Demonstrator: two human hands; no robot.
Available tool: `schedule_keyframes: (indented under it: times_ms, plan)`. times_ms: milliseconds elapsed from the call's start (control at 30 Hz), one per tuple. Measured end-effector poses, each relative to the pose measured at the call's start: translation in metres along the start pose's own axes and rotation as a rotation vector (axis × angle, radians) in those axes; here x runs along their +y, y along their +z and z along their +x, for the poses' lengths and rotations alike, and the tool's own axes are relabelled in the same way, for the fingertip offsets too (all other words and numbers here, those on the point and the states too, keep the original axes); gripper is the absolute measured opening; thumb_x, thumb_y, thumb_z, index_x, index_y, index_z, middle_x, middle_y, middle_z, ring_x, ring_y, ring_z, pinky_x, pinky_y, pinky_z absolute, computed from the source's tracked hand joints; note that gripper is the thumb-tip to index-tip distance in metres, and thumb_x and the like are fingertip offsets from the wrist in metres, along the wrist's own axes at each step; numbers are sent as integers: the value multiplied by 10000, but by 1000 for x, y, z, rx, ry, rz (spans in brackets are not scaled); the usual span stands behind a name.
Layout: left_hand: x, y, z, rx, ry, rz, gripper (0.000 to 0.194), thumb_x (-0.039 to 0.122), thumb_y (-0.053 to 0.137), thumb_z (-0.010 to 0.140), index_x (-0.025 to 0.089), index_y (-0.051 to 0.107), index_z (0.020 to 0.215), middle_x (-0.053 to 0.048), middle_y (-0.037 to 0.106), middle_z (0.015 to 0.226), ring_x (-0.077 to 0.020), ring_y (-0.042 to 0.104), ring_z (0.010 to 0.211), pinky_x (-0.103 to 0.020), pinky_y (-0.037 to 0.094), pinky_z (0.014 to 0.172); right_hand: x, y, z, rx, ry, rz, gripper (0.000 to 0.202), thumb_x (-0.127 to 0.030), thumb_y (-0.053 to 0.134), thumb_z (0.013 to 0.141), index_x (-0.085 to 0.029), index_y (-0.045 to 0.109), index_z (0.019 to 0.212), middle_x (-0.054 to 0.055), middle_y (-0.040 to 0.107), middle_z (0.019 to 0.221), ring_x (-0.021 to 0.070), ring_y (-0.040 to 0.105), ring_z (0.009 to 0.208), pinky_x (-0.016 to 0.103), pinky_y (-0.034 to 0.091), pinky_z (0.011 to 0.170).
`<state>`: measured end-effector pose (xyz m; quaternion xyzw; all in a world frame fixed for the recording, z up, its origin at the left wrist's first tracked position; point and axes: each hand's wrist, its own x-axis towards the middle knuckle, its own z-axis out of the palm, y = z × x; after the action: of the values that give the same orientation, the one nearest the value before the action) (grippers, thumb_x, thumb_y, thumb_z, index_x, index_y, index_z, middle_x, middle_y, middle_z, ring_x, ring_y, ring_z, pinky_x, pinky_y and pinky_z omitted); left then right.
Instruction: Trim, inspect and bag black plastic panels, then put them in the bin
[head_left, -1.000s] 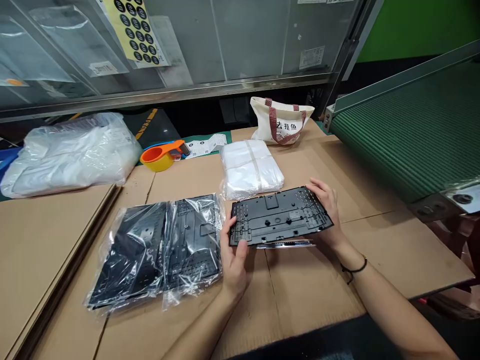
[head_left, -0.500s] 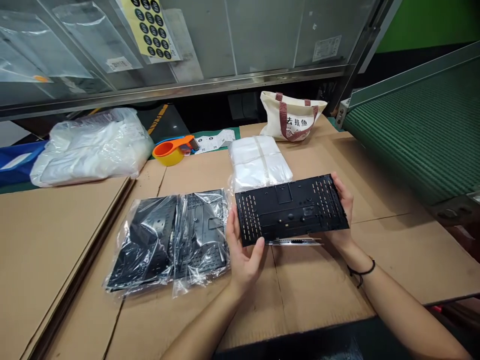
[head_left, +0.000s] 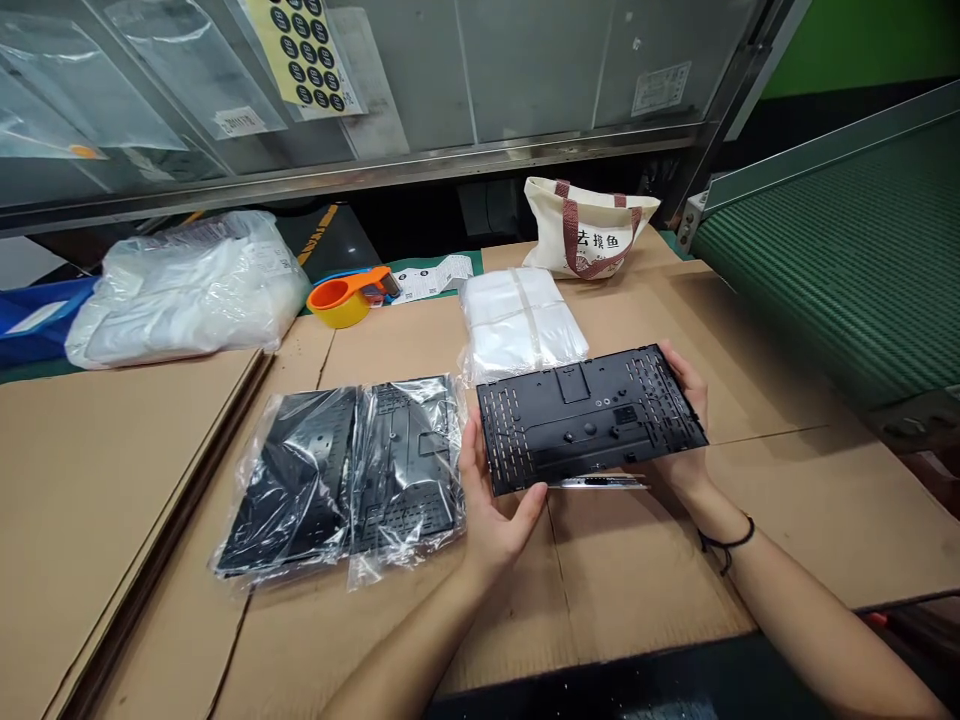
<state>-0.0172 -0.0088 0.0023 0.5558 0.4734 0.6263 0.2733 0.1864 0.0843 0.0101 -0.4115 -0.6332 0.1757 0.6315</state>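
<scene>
A black rectangular plastic panel with slotted vents at both ends is held up off the table between my hands. My left hand grips its left end, thumb at the lower edge. Around the right end closes my right hand, its fingers partly hidden behind the panel. Below the panel lies a thin silvery item with a dark strip, mostly hidden. To the left, black panels in clear plastic bags lie side by side. Just behind the held panel sits a banded stack of clear plastic bags.
Cardboard covers the table. At the back are an orange tape dispenser, a large wrapped plastic bundle and a cream tote bag. A green conveyor belt slopes along the right. A raised cardboard edge runs along the left.
The held panel has tilted, showing its face more fully, and shifted slightly right. Both hands keep their grip on it.
</scene>
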Motion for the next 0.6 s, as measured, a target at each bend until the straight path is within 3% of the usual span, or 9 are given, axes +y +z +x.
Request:
schedule_keyframes:
  times_ms: [400, 600]
  plan:
    - [1, -1, 2, -12, -2, 46, 881, 288, 679, 827, 352, 127, 1511, -75, 174, 1606, -272, 177, 1464, -478, 254, 1179, 0, 3, 1, 26, 80, -4, 472, -378, 574, 904, -297, 494, 1362, 50, 517, 1404, 240, 456, 1325, 509, 304, 1155]
    - [2, -1, 1, -16, -63, 9, 746, 300, 589, 893, 362, 164, 1502, -48, 185, 1606, -249, 145, 1472, -474, 198, 1198, 0, 3, -1, 21, 59, -31, 494, -393, 555, 913, -314, 452, 1389, 48, 480, 1434, 245, 447, 1331, 514, 326, 1143]
